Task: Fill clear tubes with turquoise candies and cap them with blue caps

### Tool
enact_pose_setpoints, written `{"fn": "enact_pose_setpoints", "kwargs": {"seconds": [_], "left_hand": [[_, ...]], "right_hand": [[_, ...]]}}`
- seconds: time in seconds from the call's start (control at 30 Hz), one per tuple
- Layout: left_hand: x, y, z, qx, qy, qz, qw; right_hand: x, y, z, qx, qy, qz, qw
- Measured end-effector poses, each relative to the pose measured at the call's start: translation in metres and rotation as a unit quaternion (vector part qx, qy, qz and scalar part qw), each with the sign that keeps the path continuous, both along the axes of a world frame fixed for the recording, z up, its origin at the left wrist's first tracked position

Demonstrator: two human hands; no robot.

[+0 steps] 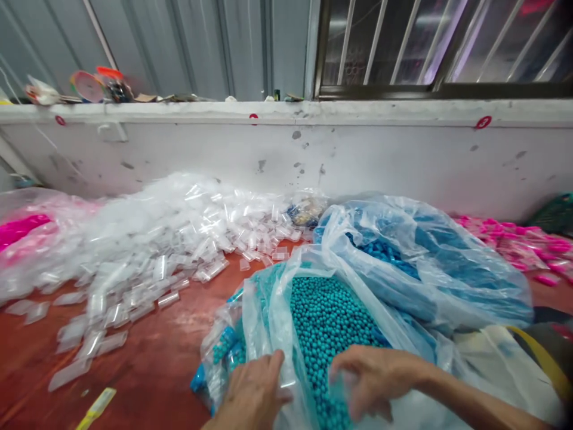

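Observation:
A clear plastic bag (268, 298) stands open in front of me, full of small round teal beads (329, 313). At its near left edge, my left hand (255, 391) has its fingers closed on the plastic of the bag. My right hand (373, 376) is over the beads, fingers curled round a small translucent plastic piece (344, 385). Blur hides the exact shape of that piece, and whether beads are inside it cannot be made out. Several shiny blue pieces (199, 379) show at the bag's lower left side.
A large heap of clear plastic cases (179, 233) spreads over the red table (156, 370). Behind the beads lies another bag (430, 257) with blue pieces. Pink pieces (514, 239) are at the right, a yellow tool (96, 409) at the lower left. A white wall (380, 155) bounds the back.

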State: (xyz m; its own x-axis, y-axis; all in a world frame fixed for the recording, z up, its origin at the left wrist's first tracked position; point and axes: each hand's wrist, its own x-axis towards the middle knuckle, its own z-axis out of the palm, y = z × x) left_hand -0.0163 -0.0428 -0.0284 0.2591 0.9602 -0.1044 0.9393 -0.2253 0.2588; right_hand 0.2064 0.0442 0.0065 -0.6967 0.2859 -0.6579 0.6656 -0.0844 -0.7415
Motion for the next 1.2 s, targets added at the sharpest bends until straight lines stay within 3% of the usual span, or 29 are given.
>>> {"fn": "enact_pose_setpoints", "kwargs": {"seconds": [0.1, 0.17, 0.3, 0.37, 0.5, 0.63, 0.73, 0.83, 0.93, 1.07, 1.13, 1.2], "left_hand": [[0.020, 0.018, 0.017, -0.102, -0.189, 0.031, 0.976], [0.034, 0.034, 0.017, -0.147, -0.317, 0.037, 0.936], [0.047, 0.056, 0.000, -0.313, -0.537, 0.059, 0.781], [0.046, 0.058, -0.005, -0.337, -0.588, 0.066, 0.732], [0.046, 0.055, -0.004, -0.280, -0.641, 0.111, 0.706], [0.048, 0.057, -0.002, -0.253, -0.647, 0.143, 0.705], [0.047, 0.061, -0.002, -0.230, -0.644, 0.210, 0.698], [0.047, 0.059, -0.004, -0.219, -0.644, 0.224, 0.698], [0.054, 0.053, -0.011, -0.232, -0.669, 0.224, 0.670], [0.067, 0.050, -0.019, -0.197, -0.718, 0.250, 0.619], [0.067, 0.052, -0.016, -0.161, -0.715, 0.265, 0.626], [0.060, 0.051, -0.008, -0.121, -0.685, 0.261, 0.669]], "right_hand": [[0.010, 0.014, -0.012, 0.080, 0.118, -0.135, 0.981], [0.012, 0.020, -0.021, 0.085, 0.169, -0.194, 0.963], [0.016, 0.021, -0.028, 0.057, 0.211, -0.218, 0.951], [0.016, 0.017, -0.026, 0.073, 0.213, -0.206, 0.952], [0.007, 0.007, -0.020, 0.103, 0.245, -0.215, 0.940], [-0.004, 0.002, -0.025, 0.065, 0.259, -0.179, 0.947], [-0.005, 0.000, -0.033, 0.024, 0.227, -0.197, 0.954], [-0.005, -0.002, -0.040, 0.022, 0.219, -0.226, 0.949], [-0.012, -0.009, -0.045, 0.083, 0.209, -0.240, 0.944], [-0.024, -0.023, -0.049, 0.226, 0.185, -0.167, 0.942], [-0.023, -0.023, -0.047, 0.287, 0.176, -0.119, 0.934], [-0.020, -0.013, -0.039, 0.306, 0.147, -0.059, 0.939]]}}
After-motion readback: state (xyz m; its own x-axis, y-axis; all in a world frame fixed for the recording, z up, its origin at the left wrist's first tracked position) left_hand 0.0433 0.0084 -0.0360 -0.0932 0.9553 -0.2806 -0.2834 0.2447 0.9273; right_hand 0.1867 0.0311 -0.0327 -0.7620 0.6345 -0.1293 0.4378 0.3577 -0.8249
